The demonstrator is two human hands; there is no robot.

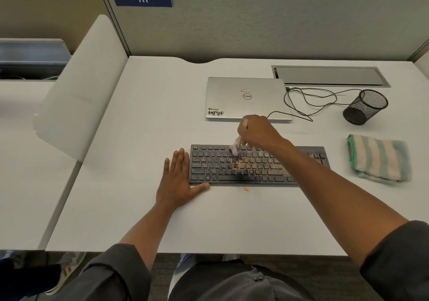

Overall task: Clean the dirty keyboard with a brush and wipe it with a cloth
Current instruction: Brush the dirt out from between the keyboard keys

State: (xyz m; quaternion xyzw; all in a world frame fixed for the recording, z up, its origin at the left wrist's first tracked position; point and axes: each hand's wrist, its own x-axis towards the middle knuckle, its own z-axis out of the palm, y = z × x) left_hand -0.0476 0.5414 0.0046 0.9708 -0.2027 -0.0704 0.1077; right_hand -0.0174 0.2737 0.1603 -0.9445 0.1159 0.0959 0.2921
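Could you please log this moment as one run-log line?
right hand holds brush on keyboard | left hand steadies it | cloth unused

My left hand (177, 180) lies flat, palm down, fingers straight and close together pointing toward twelve o'clock, thumb splayed out toward three o'clock. Its forearm runs back toward seven o'clock, bare up to a dark grey sleeve (116, 275) pushed to the elbow. My right hand (258, 131) sits higher, at about one o'clock from the left, wrist bent, knuckles up, fingers curled round the pale handle of a small light-coloured brush (236, 146) whose head points down toward seven o'clock. My right forearm stretches bare from four o'clock, crossing diagonally, its dark grey cuff bunched near the elbow.
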